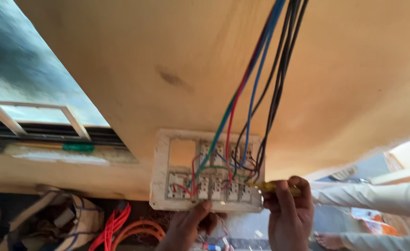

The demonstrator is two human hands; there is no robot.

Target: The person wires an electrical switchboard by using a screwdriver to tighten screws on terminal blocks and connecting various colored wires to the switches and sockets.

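A white switch plate (161, 179), seen from its back, lies on a wooden board (168, 60) near the board's edge. Several switch modules sit in it, wired with red, blue, green and black wires (256, 79) that run up across the board. My left hand (188, 225) holds the plate's lower edge with fingers under it. My right hand (288, 214) grips a yellow-handled screwdriver (272, 187), its tip pointing left at the modules on the plate's right side.
A white frame (38, 118) and a green-handled tool (77, 148) lie at the left on a ledge. Below sit a bag (70, 223) and coils of red and orange cable (126, 227). A bare foot (328, 240) shows on the floor at lower right.
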